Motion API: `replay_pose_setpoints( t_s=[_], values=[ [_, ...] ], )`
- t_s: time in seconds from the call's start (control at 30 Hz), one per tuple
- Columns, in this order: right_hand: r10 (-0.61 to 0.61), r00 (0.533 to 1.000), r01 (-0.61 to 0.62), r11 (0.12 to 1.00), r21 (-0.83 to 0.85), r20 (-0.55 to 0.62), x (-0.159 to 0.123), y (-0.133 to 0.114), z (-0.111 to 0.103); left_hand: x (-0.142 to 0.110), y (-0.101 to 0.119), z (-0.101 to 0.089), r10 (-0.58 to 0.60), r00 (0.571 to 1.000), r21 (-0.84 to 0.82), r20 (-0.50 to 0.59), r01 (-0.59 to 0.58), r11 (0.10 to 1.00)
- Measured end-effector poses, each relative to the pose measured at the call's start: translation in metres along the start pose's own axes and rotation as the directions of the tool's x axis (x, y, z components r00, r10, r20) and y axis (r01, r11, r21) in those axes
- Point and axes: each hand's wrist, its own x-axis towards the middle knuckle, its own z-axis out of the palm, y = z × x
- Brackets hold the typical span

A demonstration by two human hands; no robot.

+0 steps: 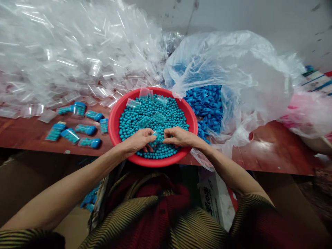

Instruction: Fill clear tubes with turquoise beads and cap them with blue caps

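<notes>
A red bowl (114,119) full of small teal beads (140,116) sits at the table's front edge. My left hand (138,140) and my right hand (178,136) meet over the bowl's near side. Both pinch one small clear plastic bag (156,137) between their fingertips, just above the beads. A few more empty clear bags (144,92) lie on top of the beads at the far side of the bowl.
Several filled bags (85,129) of beads with blue pieces lie left of the bowl. A large heap of empty clear bags (77,52) fills the back left. A big plastic sack (233,76) of blue pieces (207,103) stands right of the bowl.
</notes>
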Motion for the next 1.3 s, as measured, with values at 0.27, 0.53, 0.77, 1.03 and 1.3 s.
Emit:
replay_pose_setpoints(
  t_s=[0.27, 0.53, 0.77, 1.03, 1.3],
  values=[
    [-0.203, 0.828, 0.105, 0.972, -0.211, -0.523, -0.013, 0.015, -0.046, 0.0, 0.0, -0.007, 0.027, 1.0, -0.248, -0.005, -0.027, 0.968],
    [0.101, 0.623, -0.519, 0.795, -0.314, -0.775, -0.014, 0.136, -0.078, 0.0, 0.005, -0.006, 0.032, 0.998, -0.373, 0.057, -0.009, 0.928],
    [0.121, 0.543, -0.6, 0.749, -0.283, -0.831, -0.004, 0.164, -0.083, 0.0, 0.001, -0.006, 0.078, 0.996, -0.338, 0.035, -0.061, 0.939],
    [0.011, 0.52, -0.624, 0.687, -0.371, -0.854, -0.011, 0.15, -0.111, 0.004, -0.002, -0.001, 0.215, 0.97, -0.153, -0.11, -0.23, 0.961],
    [-0.098, 0.519, -0.413, 0.841, -0.35, -0.849, -0.004, 0.135, -0.118, 0.002, 0.0, -0.001, 0.446, 0.875, -0.005, -0.187, -0.455, 0.891]
  ],
)
